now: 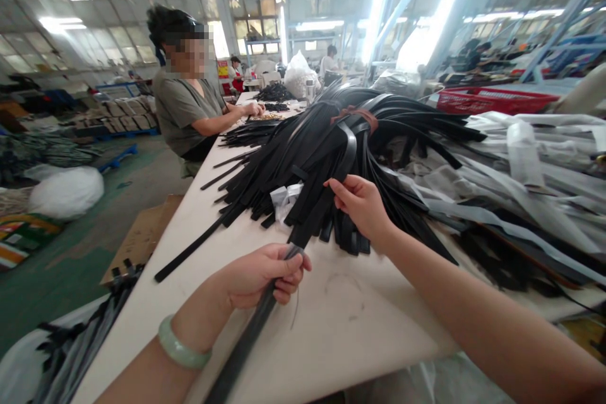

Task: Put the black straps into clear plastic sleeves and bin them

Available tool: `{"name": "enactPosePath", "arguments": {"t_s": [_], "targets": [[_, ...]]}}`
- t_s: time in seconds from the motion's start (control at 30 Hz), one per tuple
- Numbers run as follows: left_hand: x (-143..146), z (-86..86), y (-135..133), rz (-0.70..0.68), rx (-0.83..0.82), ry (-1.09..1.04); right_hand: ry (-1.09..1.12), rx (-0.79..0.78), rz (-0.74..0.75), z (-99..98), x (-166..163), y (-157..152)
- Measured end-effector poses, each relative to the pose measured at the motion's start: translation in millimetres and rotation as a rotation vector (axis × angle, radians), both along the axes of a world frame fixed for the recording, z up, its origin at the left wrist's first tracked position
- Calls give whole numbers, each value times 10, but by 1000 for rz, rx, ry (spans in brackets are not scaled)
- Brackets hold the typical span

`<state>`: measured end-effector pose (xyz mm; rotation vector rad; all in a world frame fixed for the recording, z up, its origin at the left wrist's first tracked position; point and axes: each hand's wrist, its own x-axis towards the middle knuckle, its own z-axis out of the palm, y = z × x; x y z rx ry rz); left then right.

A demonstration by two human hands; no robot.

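My left hand (272, 274), with a pale green bangle on its wrist, is closed round a long black strap (246, 344). This strap slants from the bottom edge of the head view up to the pile, and its part in my grip looks greyish, as if covered by thin film. A fine thread hangs below the fingers. My right hand (360, 205) pinches with thumb and forefinger at a black strap by the front of the pile; the exact contact is partly hidden. A large bundle of black straps (303, 145), bound with a brown tie (355, 115), lies fanned out ahead.
The pale table (189, 227) runs away from me. A crumpled white wrapper (285, 202) lies against the straps. White plastic sleeves (544, 170) and a red crate (492, 101) are at right. A co-worker (184, 101) stands at the left edge; more straps (89, 341) hang below.
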<state>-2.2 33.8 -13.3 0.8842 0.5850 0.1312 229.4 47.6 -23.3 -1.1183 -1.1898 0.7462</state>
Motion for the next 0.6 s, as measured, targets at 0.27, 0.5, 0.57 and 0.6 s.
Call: {"name": "enactPosePath", "arguments": {"t_s": [0.27, 0.5, 0.57, 0.6], "targets": [[36, -49, 10, 0, 54, 55, 49, 9, 161, -35, -156, -103], [12, -22, 11, 88, 72, 49, 117, 34, 48, 46, -22, -47], [2, -29, 22, 121, 155, 129, 104, 32, 19, 56, 10, -30], [0, -37, 31, 143, 198, 173, 93, 26, 10, 55, 19, -23]]}}
